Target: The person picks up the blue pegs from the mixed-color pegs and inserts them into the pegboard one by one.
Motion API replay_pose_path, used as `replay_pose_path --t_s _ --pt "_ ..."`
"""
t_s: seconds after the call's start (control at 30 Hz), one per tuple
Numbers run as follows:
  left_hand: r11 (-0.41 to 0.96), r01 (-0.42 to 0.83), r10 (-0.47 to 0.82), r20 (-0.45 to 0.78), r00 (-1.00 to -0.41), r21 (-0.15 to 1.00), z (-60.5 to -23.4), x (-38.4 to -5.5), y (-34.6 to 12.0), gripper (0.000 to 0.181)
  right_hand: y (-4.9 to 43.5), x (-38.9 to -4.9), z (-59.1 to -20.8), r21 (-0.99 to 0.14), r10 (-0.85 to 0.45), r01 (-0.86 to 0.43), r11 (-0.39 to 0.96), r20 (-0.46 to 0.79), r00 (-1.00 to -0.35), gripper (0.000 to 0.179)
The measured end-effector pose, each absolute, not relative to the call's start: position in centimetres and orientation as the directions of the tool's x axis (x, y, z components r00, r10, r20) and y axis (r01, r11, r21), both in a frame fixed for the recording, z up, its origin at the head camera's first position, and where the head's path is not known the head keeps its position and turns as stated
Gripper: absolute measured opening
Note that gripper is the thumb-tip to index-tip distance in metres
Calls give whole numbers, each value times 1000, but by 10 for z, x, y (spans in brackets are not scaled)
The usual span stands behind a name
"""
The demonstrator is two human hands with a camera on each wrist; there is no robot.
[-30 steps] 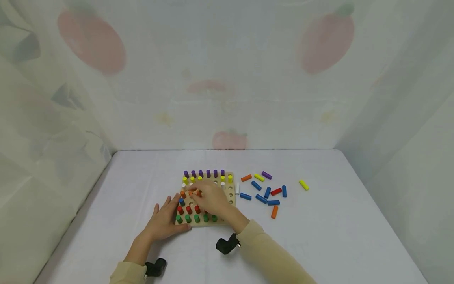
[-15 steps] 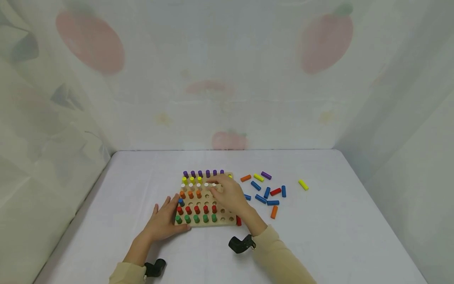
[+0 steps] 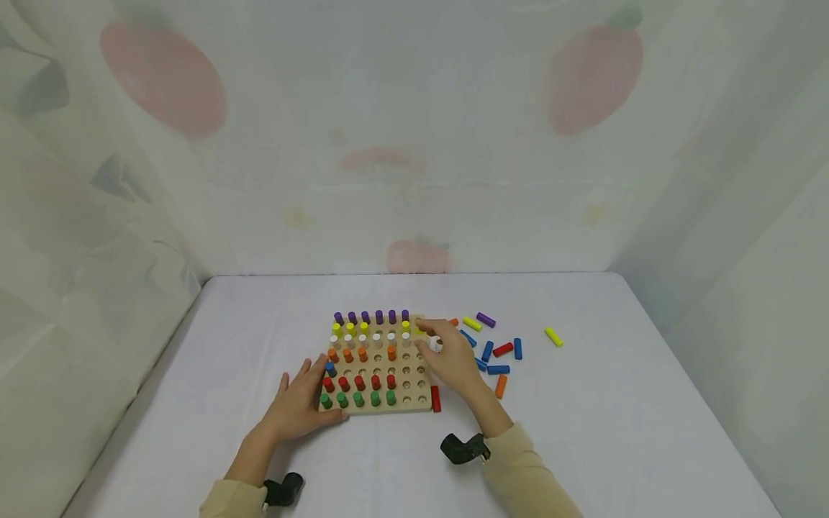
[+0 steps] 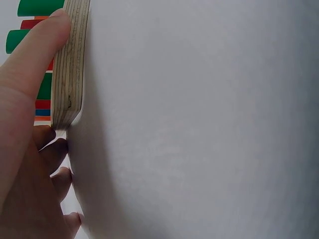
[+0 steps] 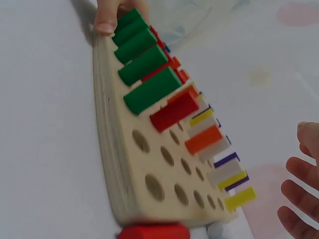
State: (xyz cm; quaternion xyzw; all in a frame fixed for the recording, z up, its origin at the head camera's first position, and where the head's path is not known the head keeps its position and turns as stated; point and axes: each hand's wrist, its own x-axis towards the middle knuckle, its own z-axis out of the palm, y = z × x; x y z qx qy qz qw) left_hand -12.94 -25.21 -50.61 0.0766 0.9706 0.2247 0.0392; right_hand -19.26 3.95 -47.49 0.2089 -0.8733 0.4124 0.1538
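A wooden pegboard (image 3: 414,403) holds rows of upright coloured pegs: purple at the back, then yellow, white, orange, a single blue, red and green. My left hand (image 3: 294,409) lies spread at its near left corner, thumb along the front edge and the other fingers by the left side. In the left wrist view the thumb (image 4: 47,37) presses the layered edge. My right hand (image 3: 453,356) is over the right edge, fingers loosely bent with nothing between them. A loose white peg (image 3: 437,344) shows beside its thumb, and an upright orange peg (image 3: 391,353) stands to its left.
Loose pegs lie right of the board: several blue, including a blue peg (image 3: 499,370), plus a red peg (image 3: 503,350), an orange peg (image 3: 501,387) and a purple peg (image 3: 486,319). Another red peg (image 3: 436,398) lies against the board's right side. Farther right is a yellow peg (image 3: 553,337).
My right hand has moved right, from the orange row across the board to its right edge. A third and another orange peg farther right now show standing uncovered. The left hand has stayed put.
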Motion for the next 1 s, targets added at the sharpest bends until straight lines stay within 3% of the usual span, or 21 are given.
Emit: replay_pose_path --t_s 0.43,1.0 --pt "882 119 158 -48 -986 455 -504 -128 -251 114 62 -192 -498 -676 -126 -293 676 286 -950 38" --pt "882 112 154 -55 -987 459 -507 -129 -251 116 71 -186 -510 -627 -122 -261 734 257 -959 36"
